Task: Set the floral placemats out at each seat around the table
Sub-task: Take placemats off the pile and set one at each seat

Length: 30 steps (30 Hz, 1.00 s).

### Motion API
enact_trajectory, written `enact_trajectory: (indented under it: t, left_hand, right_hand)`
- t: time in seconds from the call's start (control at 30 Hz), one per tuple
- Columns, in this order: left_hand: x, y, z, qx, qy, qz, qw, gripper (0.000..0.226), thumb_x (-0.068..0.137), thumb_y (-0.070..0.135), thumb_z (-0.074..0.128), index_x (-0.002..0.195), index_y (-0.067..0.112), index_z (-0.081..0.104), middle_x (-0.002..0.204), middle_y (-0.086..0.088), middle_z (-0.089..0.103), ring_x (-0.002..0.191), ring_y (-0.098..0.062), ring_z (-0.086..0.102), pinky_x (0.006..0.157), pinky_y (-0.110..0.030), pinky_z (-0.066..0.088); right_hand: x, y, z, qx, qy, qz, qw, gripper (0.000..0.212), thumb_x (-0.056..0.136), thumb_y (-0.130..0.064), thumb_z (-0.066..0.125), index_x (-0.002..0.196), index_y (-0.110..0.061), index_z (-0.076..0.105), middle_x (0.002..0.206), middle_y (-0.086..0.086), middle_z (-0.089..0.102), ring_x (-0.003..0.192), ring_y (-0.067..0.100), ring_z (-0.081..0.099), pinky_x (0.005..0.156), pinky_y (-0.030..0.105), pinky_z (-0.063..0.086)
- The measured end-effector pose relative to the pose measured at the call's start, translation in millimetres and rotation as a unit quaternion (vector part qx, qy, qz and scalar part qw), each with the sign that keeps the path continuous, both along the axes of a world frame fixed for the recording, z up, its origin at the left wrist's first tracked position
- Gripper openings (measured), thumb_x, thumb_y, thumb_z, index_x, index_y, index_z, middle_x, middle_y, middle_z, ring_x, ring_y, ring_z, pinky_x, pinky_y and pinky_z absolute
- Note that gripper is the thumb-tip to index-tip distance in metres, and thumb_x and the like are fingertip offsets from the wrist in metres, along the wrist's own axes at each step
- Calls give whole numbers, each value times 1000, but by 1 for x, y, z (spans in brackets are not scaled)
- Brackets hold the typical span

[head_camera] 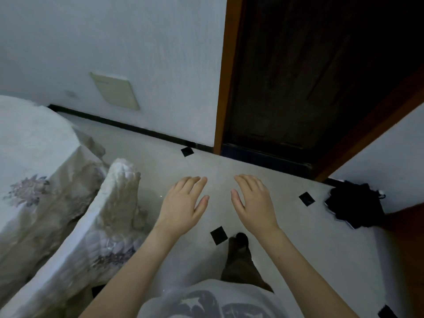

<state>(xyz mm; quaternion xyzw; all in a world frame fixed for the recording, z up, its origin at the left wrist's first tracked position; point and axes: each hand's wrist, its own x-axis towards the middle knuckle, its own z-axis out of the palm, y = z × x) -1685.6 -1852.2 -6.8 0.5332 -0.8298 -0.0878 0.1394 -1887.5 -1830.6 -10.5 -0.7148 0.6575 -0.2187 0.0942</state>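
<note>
No placemat shows as a separate piece in this view. The table [29, 138] stands at the left under a white cloth with a purple flower print [27, 188]. A chair [101, 216] in a matching white floral cover stands beside it. My left hand [181, 205] and my right hand [254, 200] hover palm-down over the floor, fingers apart, with nothing in them. Both are to the right of the chair and touch nothing.
A dark wooden door [309, 76] in an orange-brown frame is ahead on the right. A black bundle [355, 203] lies on the pale tiled floor by the right wall. A cream panel [114, 90] is set in the white wall. My foot [238, 246] is below my hands.
</note>
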Motion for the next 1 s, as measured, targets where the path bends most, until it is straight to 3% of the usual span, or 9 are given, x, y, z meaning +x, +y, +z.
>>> enact_trajectory:
  t: [0.23,0.43,0.7,1.0]
  left_hand:
    - [-52,-96,1,8,6,145,989,52,94,42,33,132,12,51,125,-6,61,118,-25,53,99,-36,41]
    - [-57,-162,18,-2,10,268,963,50,95,41,35,132,12,51,126,-6,60,117,-24,53,97,-36,43]
    - [-14,-230,4,4,4,376,927,46,94,39,39,129,12,52,125,-4,60,116,-22,53,96,-35,43]
    - [88,-326,-3,5,6,436,900,48,94,40,39,131,13,52,128,-5,60,119,-22,53,100,-35,41]
  right_hand:
    - [-50,-155,1,24,25,132,991,40,96,-28,47,131,-10,51,131,8,57,124,23,49,106,38,39]
    - [-42,-273,18,6,34,264,964,41,96,-30,45,131,-9,51,132,8,57,125,23,48,106,37,37]
    - [23,-378,-3,19,24,369,929,40,96,-30,44,131,-10,50,131,6,56,124,23,48,105,40,39]
    - [157,-502,-6,-7,27,441,897,40,95,-32,44,128,-11,52,127,7,59,118,23,52,100,38,43]
